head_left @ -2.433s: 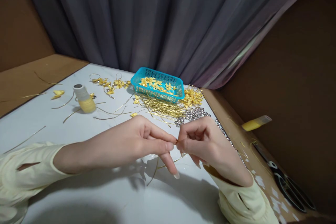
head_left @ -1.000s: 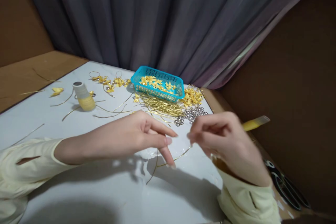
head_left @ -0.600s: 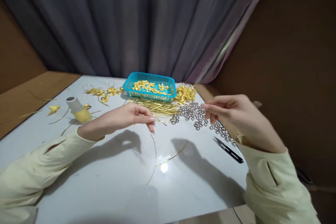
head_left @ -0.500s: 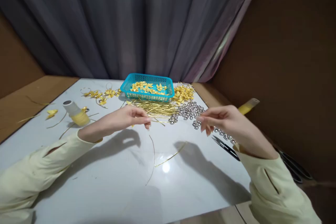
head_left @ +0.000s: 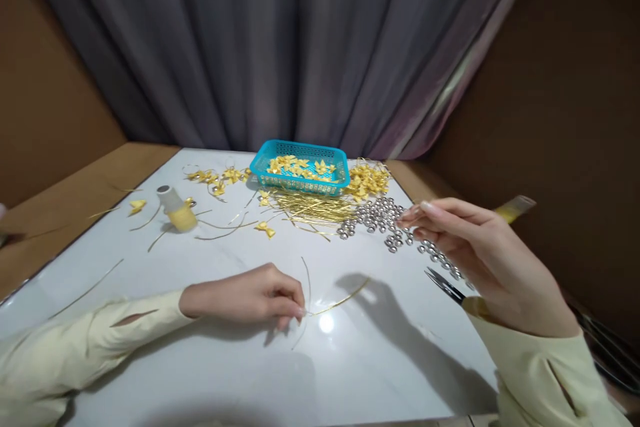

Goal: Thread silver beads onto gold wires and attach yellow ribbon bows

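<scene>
On the white table, my left hand point(head_left: 245, 295) is low, thumb and fingers pinched at the near end of a gold wire point(head_left: 345, 298). Another thin curved wire point(head_left: 308, 277) lies beside those fingertips, partly behind them. My right hand point(head_left: 480, 247) is raised above the right side, fingertips pressed together. Whatever they hold, if anything, is too small to make out. Beneath and beyond those fingertips spread many shiny silver beads point(head_left: 379, 213). Behind the beads lie a pile of gold wires point(head_left: 315, 207) and a heap of yellow ribbon bows point(head_left: 367, 181).
A blue plastic basket point(head_left: 305, 180) with yellow bows stands at the back. A bottle with yellow contents point(head_left: 177, 210) leans at left among loose wires. Scissors point(head_left: 444, 285) lie under my right wrist. A single yellow bow point(head_left: 266, 229) sits mid-table; a grey curtain point(head_left: 270, 47) hangs behind.
My left hand has come down and toward me from near the wire pile to the wire on the table. My right hand has shifted slightly right, and the view has turned a little left.
</scene>
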The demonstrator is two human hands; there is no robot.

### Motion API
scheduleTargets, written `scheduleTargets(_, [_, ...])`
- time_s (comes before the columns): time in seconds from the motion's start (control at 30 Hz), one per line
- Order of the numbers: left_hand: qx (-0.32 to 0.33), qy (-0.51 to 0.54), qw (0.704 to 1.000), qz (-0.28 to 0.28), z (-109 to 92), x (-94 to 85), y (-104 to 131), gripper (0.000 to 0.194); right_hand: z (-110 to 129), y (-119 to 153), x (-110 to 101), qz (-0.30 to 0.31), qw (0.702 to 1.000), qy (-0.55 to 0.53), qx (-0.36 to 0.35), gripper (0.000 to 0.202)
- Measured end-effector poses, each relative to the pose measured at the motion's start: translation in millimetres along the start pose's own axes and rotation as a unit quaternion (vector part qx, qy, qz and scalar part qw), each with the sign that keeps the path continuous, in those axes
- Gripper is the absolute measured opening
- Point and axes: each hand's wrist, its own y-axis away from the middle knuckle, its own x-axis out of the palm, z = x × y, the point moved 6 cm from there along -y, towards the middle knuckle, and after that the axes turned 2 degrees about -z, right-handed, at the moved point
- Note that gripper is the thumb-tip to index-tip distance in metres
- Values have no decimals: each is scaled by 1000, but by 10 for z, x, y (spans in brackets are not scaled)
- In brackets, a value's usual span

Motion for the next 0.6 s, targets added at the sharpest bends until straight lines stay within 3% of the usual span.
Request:
scheduleTargets(0.07, [-22, -30, 999, -33, 15, -248, 264, 27, -48, -80, 200, 56, 997, 47, 20, 22])
scheduleTargets(0.17, [-71, -103, 989, -78, 56, -659, 789, 24, -8, -247, 851, 190, 971, 142, 6, 22])
scheduleTargets(0.23, [-116, -174, 961, -181, 95, -1010, 1213, 21, 175, -404, 1466, 270, 953, 124, -56, 22])
scheduleTargets(0.3, [-155, -236, 906, -315, 142, -1343, 1680, 26, 427, -600, 2114, 329, 935, 59, -119, 22])
scheduleTargets(0.37, [-169, -253, 856, -417, 225, -1551, 2106, 29, 632, -819, 2703, 365, 918, 37, -154, 18])
scheduleTargets(0.43, [-200, -248, 825, -466, 384, -1626, 2419, 26, 741, -998, 3177, 385, 906, 61, -165, 14])
scheduleTargets(0.5, [-203, -207, 835, -467, 544, -1590, 2564, 26, 756, -1057, 3526, 415, 888, 94, -176, 12])
scheduleTargets(0.6, [-228, -158, 844, -459, 701, -1500, 2609, 31, 576, -913, 3871, 494, 833, 158, -194, 7])
